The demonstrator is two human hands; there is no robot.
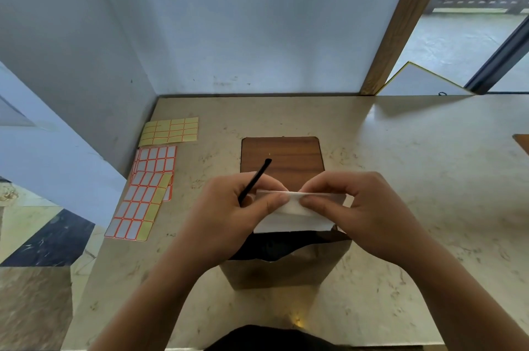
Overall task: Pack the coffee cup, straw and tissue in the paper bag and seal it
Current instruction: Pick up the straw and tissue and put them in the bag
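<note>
My left hand (229, 207) grips the black straw (255, 179) and pinches the folded white tissue (292, 211); my right hand (355, 207) pinches its other end above the open paper bag (282, 267).

Black straw (255, 179), white tissue (292, 209), brown paper bag (282, 272), beige marbled counter (415, 179), orange-bordered white and yellow label sheets (143, 193).
</note>
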